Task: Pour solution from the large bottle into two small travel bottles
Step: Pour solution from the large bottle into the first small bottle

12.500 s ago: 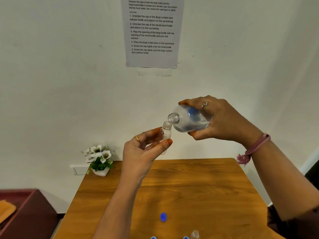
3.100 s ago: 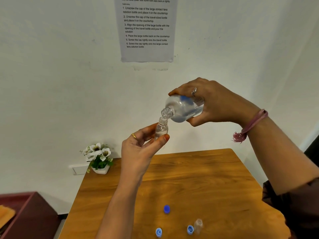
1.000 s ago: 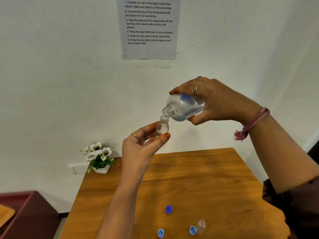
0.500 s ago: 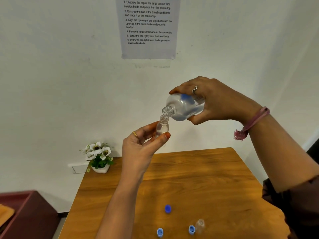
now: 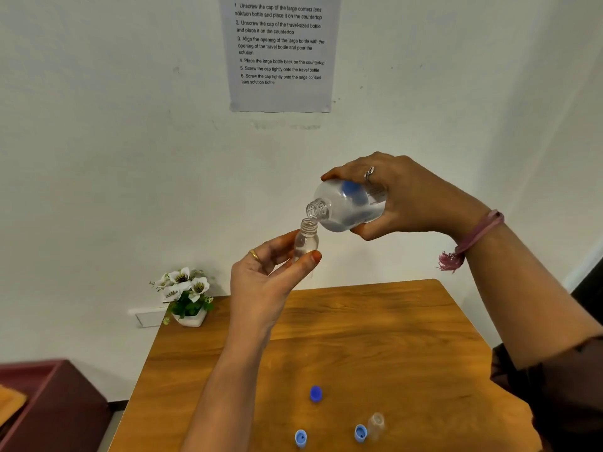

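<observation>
Right hand (image 5: 414,197) is gripping the large bottle (image 5: 350,205), tilting it steeper than before over the travel bottle (image 5: 306,241) pinched in the left hand (image 5: 264,278); first fill is nearing completion.

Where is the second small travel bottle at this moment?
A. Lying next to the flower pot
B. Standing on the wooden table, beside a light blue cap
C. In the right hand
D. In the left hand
B: the second small travel bottle stands uncapped on the wooden table, right beside a light blue cap.
</observation>
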The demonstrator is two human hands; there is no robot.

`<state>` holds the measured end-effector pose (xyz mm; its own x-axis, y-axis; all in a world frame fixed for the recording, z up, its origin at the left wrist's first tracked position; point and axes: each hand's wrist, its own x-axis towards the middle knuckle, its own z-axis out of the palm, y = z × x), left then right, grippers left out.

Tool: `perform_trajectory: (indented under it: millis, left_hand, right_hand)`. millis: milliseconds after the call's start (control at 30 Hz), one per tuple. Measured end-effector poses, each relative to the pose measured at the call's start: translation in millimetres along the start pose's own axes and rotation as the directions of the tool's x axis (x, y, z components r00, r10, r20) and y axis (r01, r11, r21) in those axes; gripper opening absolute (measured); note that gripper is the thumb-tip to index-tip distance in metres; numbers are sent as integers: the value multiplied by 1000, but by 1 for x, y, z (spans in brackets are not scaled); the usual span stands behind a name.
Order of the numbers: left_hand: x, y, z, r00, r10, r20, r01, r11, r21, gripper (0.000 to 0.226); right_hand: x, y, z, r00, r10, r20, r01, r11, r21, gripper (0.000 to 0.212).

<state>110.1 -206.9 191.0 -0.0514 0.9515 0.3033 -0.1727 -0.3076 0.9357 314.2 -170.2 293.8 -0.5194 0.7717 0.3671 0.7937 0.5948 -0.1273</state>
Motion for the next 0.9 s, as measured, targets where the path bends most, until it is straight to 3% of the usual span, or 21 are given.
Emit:
perform_trajectory:
  millis: [267, 533, 900]
  left_hand:
    - [-4, 0, -2, 1000, 13, -4, -13, 1000, -9, 31]
    - [-9, 1, -4, 1000, 22, -13, -22, 999, -38, 32]
    - [-15, -17, -19, 1000, -19, -15, 19, 1000, -1, 33]
  right_hand:
    - [-6, 3, 15, 1000, 11, -21, -9, 996, 85, 79]
    - [-15, 7, 34, 995, 89, -53, -71, 957, 282, 78]
    - [-42, 5, 74, 958, 287, -17, -217, 760, 612, 72]
